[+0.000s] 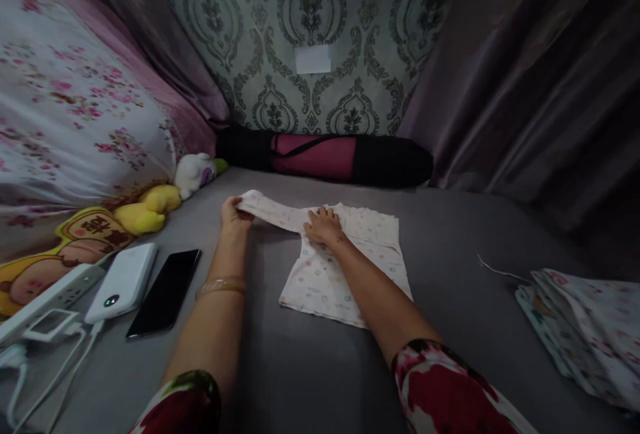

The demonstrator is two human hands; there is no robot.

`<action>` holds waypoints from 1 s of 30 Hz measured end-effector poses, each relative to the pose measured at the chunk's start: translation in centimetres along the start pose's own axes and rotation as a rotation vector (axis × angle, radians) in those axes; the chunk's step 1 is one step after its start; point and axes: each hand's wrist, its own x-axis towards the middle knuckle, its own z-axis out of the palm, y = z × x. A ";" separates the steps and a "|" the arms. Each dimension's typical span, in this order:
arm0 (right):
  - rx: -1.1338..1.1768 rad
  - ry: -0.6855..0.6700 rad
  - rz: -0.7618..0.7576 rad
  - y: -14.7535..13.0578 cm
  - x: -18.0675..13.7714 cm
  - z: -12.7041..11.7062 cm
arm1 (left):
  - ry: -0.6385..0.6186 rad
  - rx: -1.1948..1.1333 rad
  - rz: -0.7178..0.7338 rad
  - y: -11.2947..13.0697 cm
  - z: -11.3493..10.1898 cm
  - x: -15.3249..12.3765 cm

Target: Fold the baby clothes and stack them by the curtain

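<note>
A small white shirt point(325, 281) with a faint pastel print lies on the grey sheet, one side folded over its body. My left hand point(236, 213) grips the end of its sleeve point(270, 209), which stretches out to the left and is lifted a little. Pressed on the shirt near the base of that sleeve is my right hand point(323, 225), palm down with fingers spread. The cloth under the right palm is hidden.
Folded clothes point(590, 327) are stacked at the right. On the left lie a black phone point(165, 293), a white power bank point(123, 282), a power strip point(75, 291) with cables, and plush toys point(150, 209). A long black-and-red bag point(315, 156) lies along the wall.
</note>
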 end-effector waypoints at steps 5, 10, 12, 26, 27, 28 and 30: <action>-0.026 -0.172 0.037 -0.6 1.2 -1.4 | -0.138 -0.195 0.046 0.6 1.6 -0.7; -0.020 -0.266 0.084 -1.1 2.0 -1.9 | -0.291 -0.171 0.123 0.3 4.1 -1.7; 0.013 -0.260 0.074 -0.9 2.1 -2.0 | -0.301 -0.156 0.179 -0.2 5.5 -2.4; 1.531 0.035 0.471 9.6 -4.2 -2.7 | -0.675 0.283 0.424 -6.8 12.8 -11.6; 1.711 0.042 0.514 10.3 -4.7 -2.5 | -0.796 0.350 0.436 -7.3 12.7 -12.1; 1.883 0.058 0.550 10.9 -5.1 -2.3 | -0.861 0.408 0.438 -7.7 12.5 -12.4; 2.095 0.092 0.590 11.9 -5.5 -1.7 | -0.794 0.471 0.430 -8.5 11.7 -12.1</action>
